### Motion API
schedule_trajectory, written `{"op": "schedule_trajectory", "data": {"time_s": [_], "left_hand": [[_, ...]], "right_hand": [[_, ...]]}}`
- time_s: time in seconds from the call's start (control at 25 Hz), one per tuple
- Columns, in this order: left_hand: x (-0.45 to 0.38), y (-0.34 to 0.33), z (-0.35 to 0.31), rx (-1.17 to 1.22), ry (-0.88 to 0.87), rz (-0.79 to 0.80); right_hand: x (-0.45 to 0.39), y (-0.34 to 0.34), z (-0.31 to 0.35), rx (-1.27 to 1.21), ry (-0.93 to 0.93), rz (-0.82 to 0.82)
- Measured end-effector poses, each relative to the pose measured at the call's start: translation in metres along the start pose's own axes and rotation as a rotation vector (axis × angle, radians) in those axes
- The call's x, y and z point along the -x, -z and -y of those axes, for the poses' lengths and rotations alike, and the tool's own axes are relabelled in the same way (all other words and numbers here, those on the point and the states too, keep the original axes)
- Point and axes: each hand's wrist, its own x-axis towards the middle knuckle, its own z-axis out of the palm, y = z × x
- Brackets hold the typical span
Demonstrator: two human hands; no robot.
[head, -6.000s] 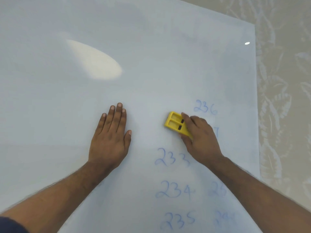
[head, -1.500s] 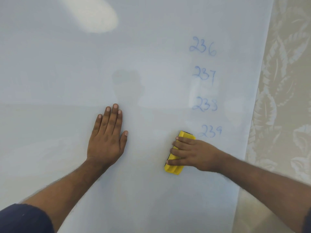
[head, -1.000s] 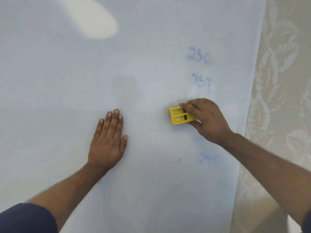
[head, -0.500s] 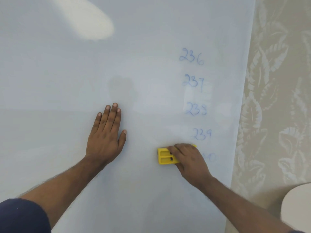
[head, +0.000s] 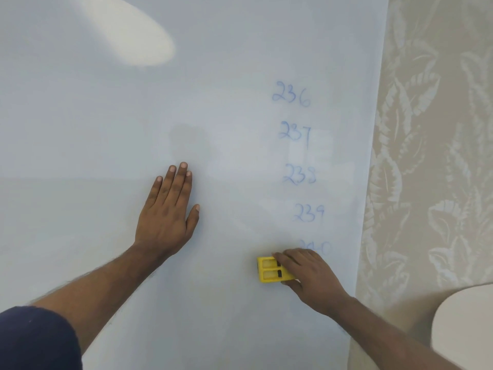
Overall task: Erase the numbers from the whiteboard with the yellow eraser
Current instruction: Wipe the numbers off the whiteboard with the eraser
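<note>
The left hand (head: pixel 167 212) lies flat on the whiteboard (head: pixel 106 129), its grip spread apart and holding nothing, well to the left of the yellow eraser (head: pixel 269 271). The right hand (head: pixel 306 273) has its grip clamped on the eraser, pressing it against the whiteboard. Above and to the right of the eraser runs a column of faint blue numbers (head: pixel 298 156), 236 down to 239, with a half-hidden 240 just above the hand. The wiping step looks under way; next the eraser likely needs to sweep up and right across that column.
</note>
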Motion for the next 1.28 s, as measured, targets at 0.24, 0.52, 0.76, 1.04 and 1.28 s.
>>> {"op": "schedule_trajectory", "data": {"time_s": [0.24,0.52,0.76,1.04,1.28], "left_hand": [[-0.052,0.009,-0.005,-0.008,-0.024,-0.061],[-0.133,0.026,-0.010,0.001,-0.032,-0.148],[-0.176,0.024,-0.007,-0.033,-0.046,-0.146],[-0.182,-0.003,-0.002,-0.059,-0.026,-0.134],[-0.181,-0.010,-0.005,-0.071,-0.012,-0.189]], "right_hand": [[-0.048,0.054,-0.013,0.047,-0.137,-0.236],[-0.126,0.121,-0.037,0.008,-0.310,-0.561],[-0.168,0.154,-0.067,0.057,-0.403,-0.657],[-0.204,0.154,-0.085,0.139,-0.385,-0.636],[-0.262,0.178,-0.080,0.059,-0.343,-0.712]]}}
